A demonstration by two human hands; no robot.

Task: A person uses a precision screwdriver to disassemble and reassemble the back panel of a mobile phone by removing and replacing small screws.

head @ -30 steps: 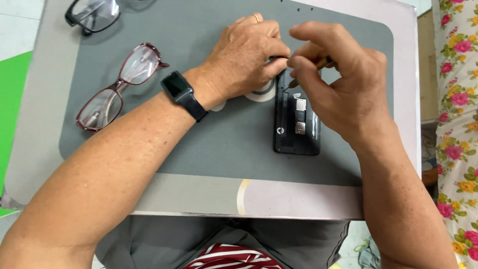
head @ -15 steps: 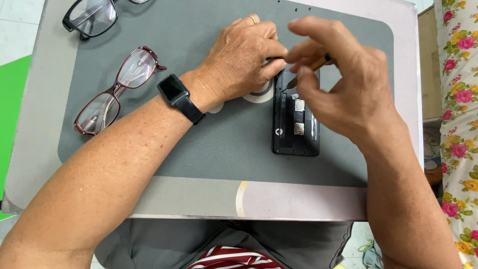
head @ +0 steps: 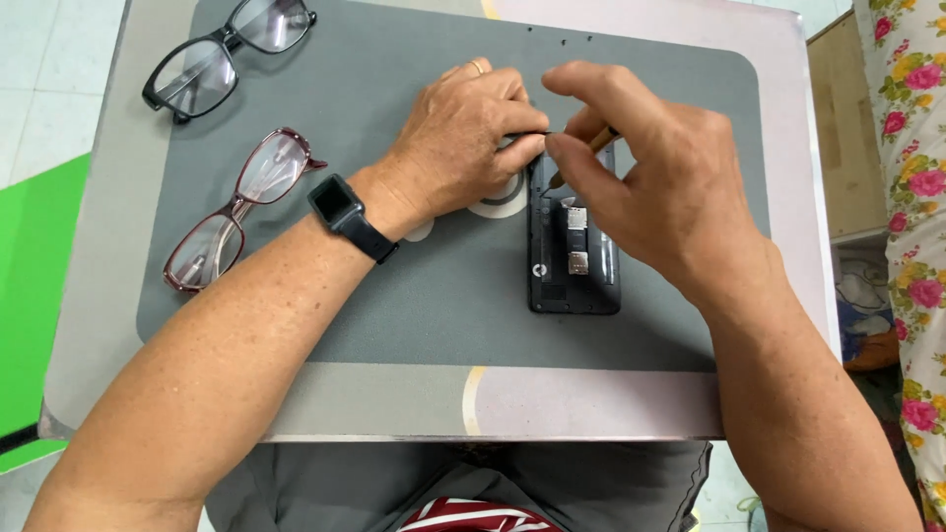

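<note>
A black phone (head: 574,258) lies face down on the grey mat (head: 414,305) with its back cover off, metal card slots showing. My left hand (head: 463,138) rests on the mat at the phone's top left corner, fingers curled against its edge, partly over a white tape roll (head: 501,202). My right hand (head: 650,177) hovers over the phone's upper end and pinches a thin brown-handled tool (head: 581,158), whose tip points down at the phone's top. A black watch (head: 345,212) sits on my left wrist.
Two pairs of glasses lie on the mat's left side: black-framed ones (head: 222,54) at the far corner, maroon-framed ones (head: 236,207) nearer. The mat covers a small table (head: 611,404). A floral cloth (head: 912,197) hangs at the right; green flooring at the left.
The hands and the phone have stayed almost in place. My right hand's fingers have shifted slightly on the tool at the phone's top.
</note>
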